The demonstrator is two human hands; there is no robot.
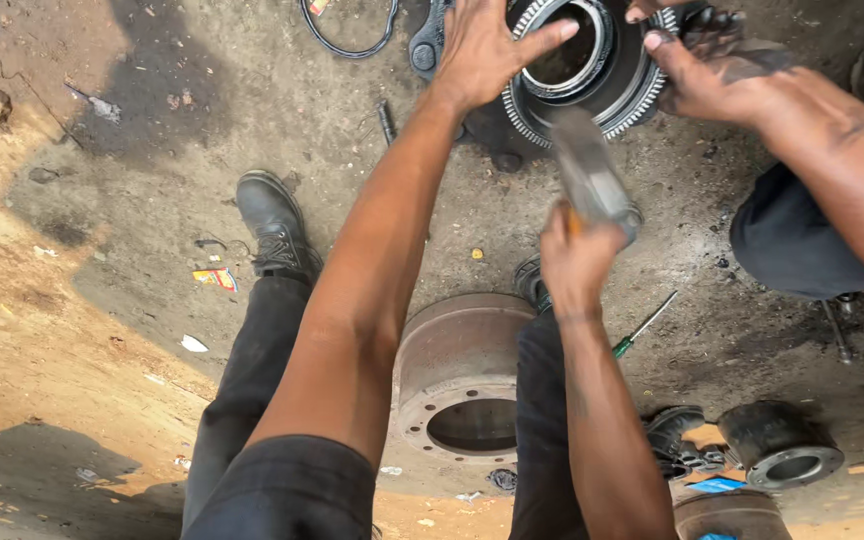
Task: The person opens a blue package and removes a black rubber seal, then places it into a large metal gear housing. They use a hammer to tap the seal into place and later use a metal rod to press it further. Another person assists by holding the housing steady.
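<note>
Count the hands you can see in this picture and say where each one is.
3. The left hand rests on the hub. The right hand grips a hammer below it. A co-worker's hand touches the hub's right side; another may be hidden at the top edge.

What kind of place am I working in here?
Probably an outdoor roadside vehicle repair yard: oil-stained dirt ground, a rusty brake drum, and a toothed wheel hub being worked with a hammer.

Bright daylight, sunlit sandy ground (pixel 42 330) at left, broad soft shade over the centre, dark shadow patch bottom left, hammer (pixel 592 180) smeared by motion blur, wide-angle bending at edges, otherwise sharp
</note>
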